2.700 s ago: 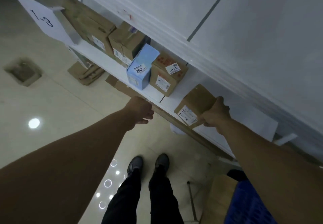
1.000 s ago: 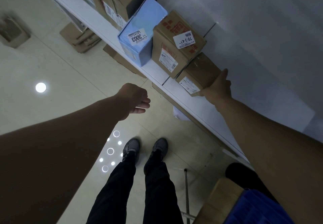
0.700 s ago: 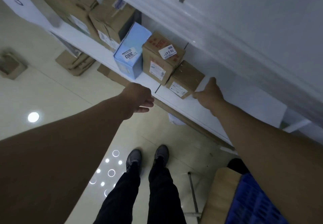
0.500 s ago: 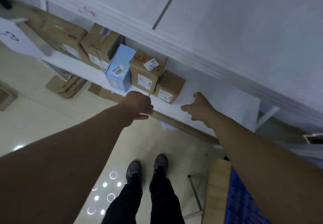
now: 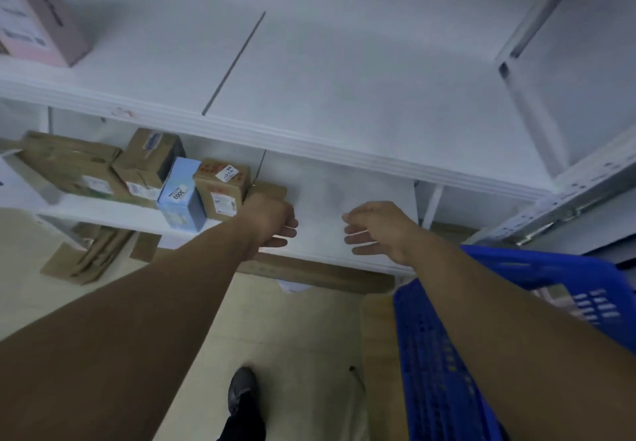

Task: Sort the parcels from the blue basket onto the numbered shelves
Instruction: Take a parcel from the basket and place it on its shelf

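While both hands hover empty, fingers (image 5: 355, 239) loosely curled on nothing, the blue basket (image 5: 444, 354) sits right under the right forearm, so the right hand (image 5: 382, 230) is way closer than the left hand (image 5: 272, 220). Shelved parcels (image 5: 220, 193) sit well left of the basket.

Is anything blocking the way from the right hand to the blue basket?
Nothing visible does. The right hand hangs empty in front of the lower shelf, and the blue basket sits just below and to its right, with open air between. The forearm hides part of the basket's inside.
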